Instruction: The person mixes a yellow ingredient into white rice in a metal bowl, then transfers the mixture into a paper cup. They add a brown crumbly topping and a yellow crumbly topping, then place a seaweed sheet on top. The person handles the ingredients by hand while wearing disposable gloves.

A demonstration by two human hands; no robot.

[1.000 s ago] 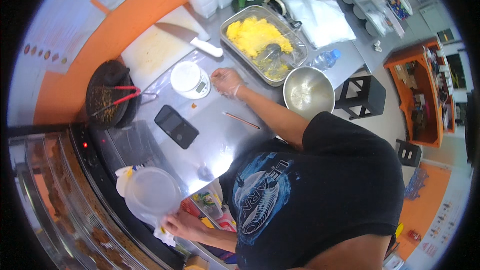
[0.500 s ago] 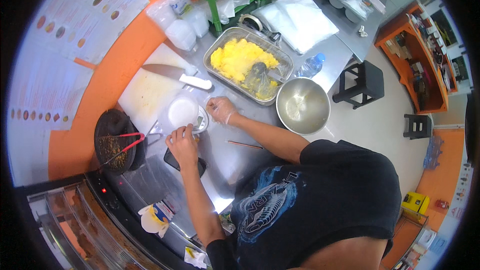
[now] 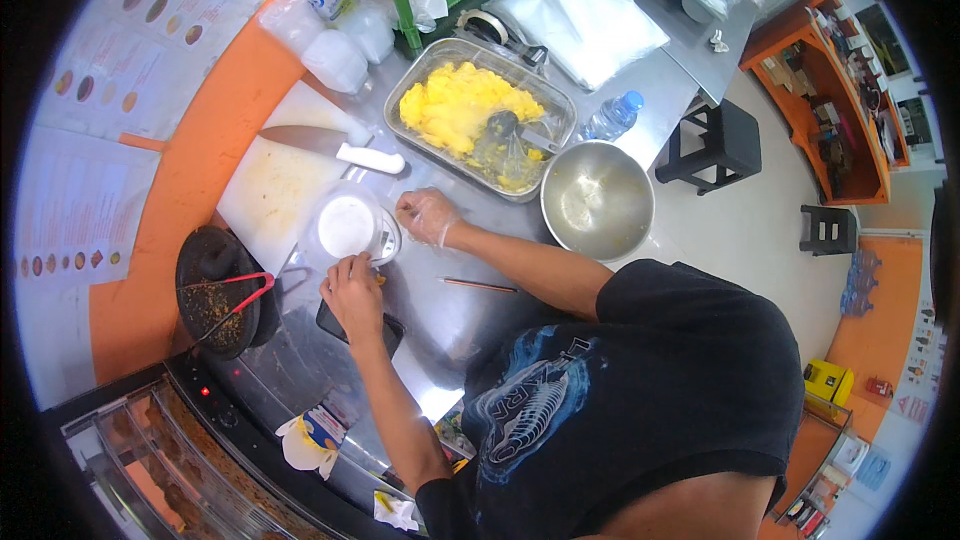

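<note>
A white scale (image 3: pixel 387 236) with a small display stands on the metal counter, bearing a round, shallow plastic container (image 3: pixel 345 227). My left hand (image 3: pixel 352 295) is bent over the container's near edge, its fingertips at the rim. Just right of the scale is my right hand (image 3: pixel 428 217), in a clear glove, its fingers curled together; whatever they hold is hidden. Beyond it, a metal tray (image 3: pixel 407 137) holds a yellow mash (image 3: pixel 465 110) and a dark scoop-like tool (image 3: pixel 500 130), partly sunk in. A steel bowl (image 3: pixel 598 202) stands to the right.
A white-handled knife (image 3: pixel 370 157) lies across the cutting board (image 3: pixel 275 185). Red-handled tongs (image 3: pixel 255 290) rest on a dark pan (image 3: pixel 205 310). A phone (image 3: pixel 392 335) lies under my left wrist, a pencil (image 3: pixel 480 285) near my right forearm. A water bottle (image 3: pixel 613 117) stands behind the bowl.
The whole view has shifted slightly. Both hands keep nearly the same place around the scale, and the container stays on it.
</note>
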